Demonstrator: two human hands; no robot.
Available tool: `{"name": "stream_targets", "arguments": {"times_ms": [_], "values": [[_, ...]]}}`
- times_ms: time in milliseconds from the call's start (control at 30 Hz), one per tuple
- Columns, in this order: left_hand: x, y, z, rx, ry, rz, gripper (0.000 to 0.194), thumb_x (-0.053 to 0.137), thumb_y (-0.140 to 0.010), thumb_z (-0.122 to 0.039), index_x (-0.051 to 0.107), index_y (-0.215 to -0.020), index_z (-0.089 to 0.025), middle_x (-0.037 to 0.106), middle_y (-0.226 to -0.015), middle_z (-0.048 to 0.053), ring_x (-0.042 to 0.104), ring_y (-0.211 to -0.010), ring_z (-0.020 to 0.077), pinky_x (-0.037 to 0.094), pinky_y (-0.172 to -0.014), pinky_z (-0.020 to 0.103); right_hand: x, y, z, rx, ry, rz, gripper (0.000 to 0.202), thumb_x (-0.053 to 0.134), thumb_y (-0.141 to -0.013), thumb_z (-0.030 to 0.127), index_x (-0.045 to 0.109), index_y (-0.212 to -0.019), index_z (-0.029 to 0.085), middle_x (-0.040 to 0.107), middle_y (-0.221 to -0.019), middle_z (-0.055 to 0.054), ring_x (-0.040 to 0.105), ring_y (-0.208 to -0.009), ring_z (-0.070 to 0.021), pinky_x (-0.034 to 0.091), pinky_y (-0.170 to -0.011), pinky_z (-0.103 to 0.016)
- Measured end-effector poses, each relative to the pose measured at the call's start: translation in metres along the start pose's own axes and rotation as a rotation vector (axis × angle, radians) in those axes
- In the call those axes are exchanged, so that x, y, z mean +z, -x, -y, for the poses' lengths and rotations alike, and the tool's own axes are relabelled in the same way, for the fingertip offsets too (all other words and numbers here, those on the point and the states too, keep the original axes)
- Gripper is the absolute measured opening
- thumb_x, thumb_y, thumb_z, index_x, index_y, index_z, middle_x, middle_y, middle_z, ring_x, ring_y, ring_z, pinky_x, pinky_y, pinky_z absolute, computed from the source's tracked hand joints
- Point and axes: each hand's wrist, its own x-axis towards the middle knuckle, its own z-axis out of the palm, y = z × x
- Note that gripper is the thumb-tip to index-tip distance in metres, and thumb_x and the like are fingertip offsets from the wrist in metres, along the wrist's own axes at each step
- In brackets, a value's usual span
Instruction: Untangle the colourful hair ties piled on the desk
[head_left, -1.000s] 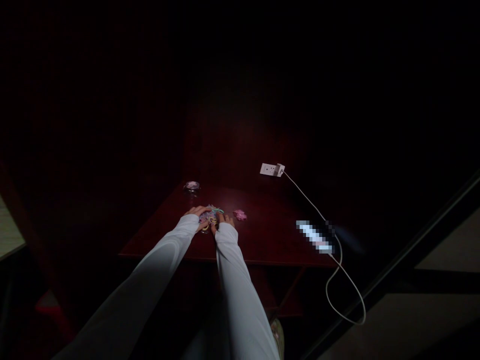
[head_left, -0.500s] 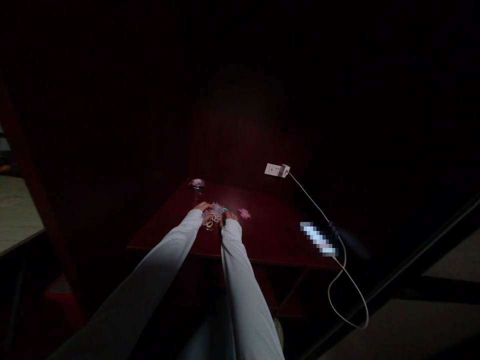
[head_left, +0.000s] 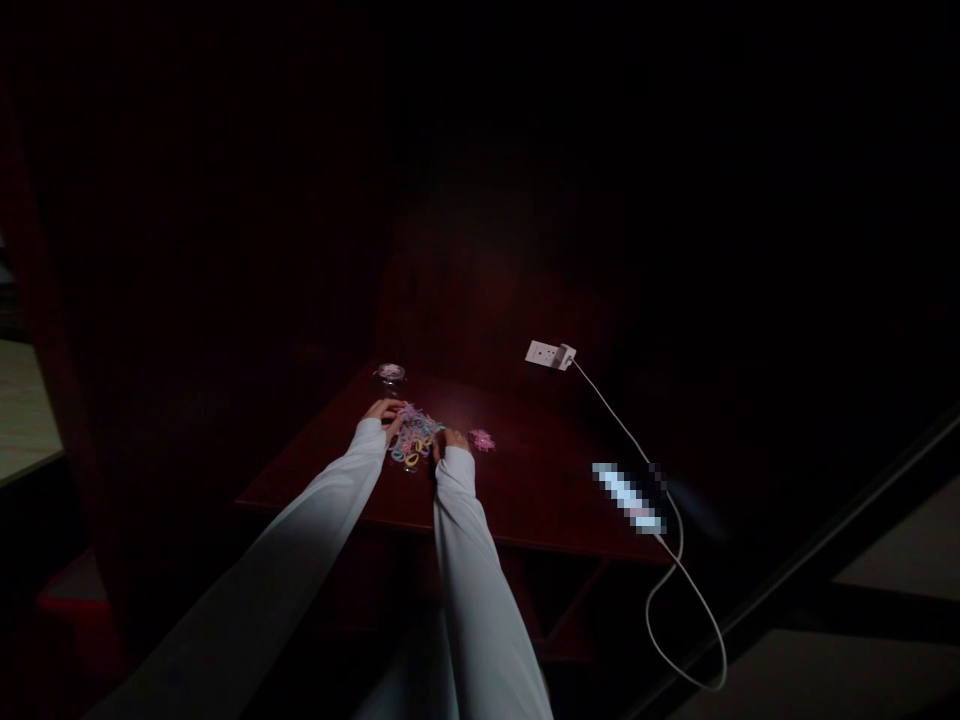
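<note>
A loose pile of small pastel rings that look like hair ties (head_left: 417, 434), in purple, yellow and green, lies on the dark red tabletop. At the pile's left edge is my left hand (head_left: 385, 411), its fingers stretched toward the rings and apart. My right hand (head_left: 452, 440) is at the right edge, fingers curled inward; whatever they hold is too small and dark to make out. Just right of that hand sits a smaller heap of pink hair ties (head_left: 482, 440). A clear round jar (head_left: 389, 377) stands behind my left hand.
The red table (head_left: 525, 500) meets dark walls. A white socket strip (head_left: 550, 355) with a charger is on the back wall. Its white cable (head_left: 611, 412) runs to a blurred-out bright device (head_left: 628, 497) at the table's right, then loops below the edge.
The view has shifted slightly. My left hand has moved left, away from my right hand, and more of the colourful pile shows between them. The pink heap looks the same.
</note>
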Motion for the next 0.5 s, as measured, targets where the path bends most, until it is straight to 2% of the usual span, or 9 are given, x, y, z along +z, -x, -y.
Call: {"name": "stream_targets", "arguments": {"times_ms": [100, 167, 267, 367, 500], "values": [[0.005, -0.002, 0.003, -0.041, 0.062, -0.094, 0.025, 0.07, -0.072, -0.037, 0.071, -0.089, -0.019, 0.079, -0.106, 0.012, 0.073, -0.079, 0.0207, 0.059, -0.063, 0.027, 0.004, -0.003, 0.0, -0.008, 0.0, -0.041, 0.016, 0.062, -0.098, 0.014, 0.075, -0.107, 0.02, 0.075, -0.106, -0.01, 0.068, -0.098, -0.0233, 0.054, -0.089, -0.032], [0.008, -0.002, 0.001, -0.062, 0.061, -0.064, 0.024, 0.073, -0.073, -0.04, 0.071, -0.084, -0.019, 0.08, -0.094, 0.011, 0.073, -0.077, 0.0217, 0.06, -0.063, 0.028, 0.003, -0.004, 0.001, -0.007, -0.02, -0.042, 0.015, 0.063, -0.1, 0.016, 0.075, -0.108, 0.02, 0.075, -0.107, -0.009, 0.068, -0.098, -0.0222, 0.053, -0.088, -0.031], [0.01, -0.001, -0.004, -0.079, 0.022, 0.041, 0.029, 0.079, -0.072, -0.046, 0.072, -0.08, -0.019, 0.08, -0.085, 0.011, 0.076, -0.079, 0.0259, 0.062, -0.067, 0.031, -0.003, -0.005, 0.003, -0.02, -0.058, -0.022, 0.014, 0.066, -0.101, 0.02, 0.077, -0.109, 0.021, 0.076, -0.107, -0.007, 0.068, -0.099, -0.021, 0.052, -0.087, -0.029], [0.006, -0.001, -0.007, -0.063, -0.029, 0.082, 0.027, 0.076, -0.075, -0.045, 0.077, -0.081, -0.019, 0.081, -0.091, 0.012, 0.076, -0.082, 0.0264, 0.061, -0.069, 0.032, -0.008, -0.005, 0.001, -0.03, -0.074, -0.032, 0.015, 0.066, -0.103, 0.024, 0.081, -0.107, 0.023, 0.077, -0.107, -0.007, 0.066, -0.102, -0.0217, 0.051, -0.091, -0.03], [-0.003, -0.001, -0.003, 0.065, -0.178, 0.092, 0.028, 0.07, -0.079, -0.038, 0.083, -0.096, -0.021, 0.079, -0.104, 0.009, 0.069, -0.076, 0.0196, 0.055, -0.063, 0.028, -0.002, -0.005, -0.005, 0.045, -0.079, -0.094, 0.016, 0.069, -0.101, 0.027, 0.085, -0.1, 0.025, 0.077, -0.111, -0.007, 0.063, -0.109, -0.0244, 0.05, -0.094, -0.033]]}}
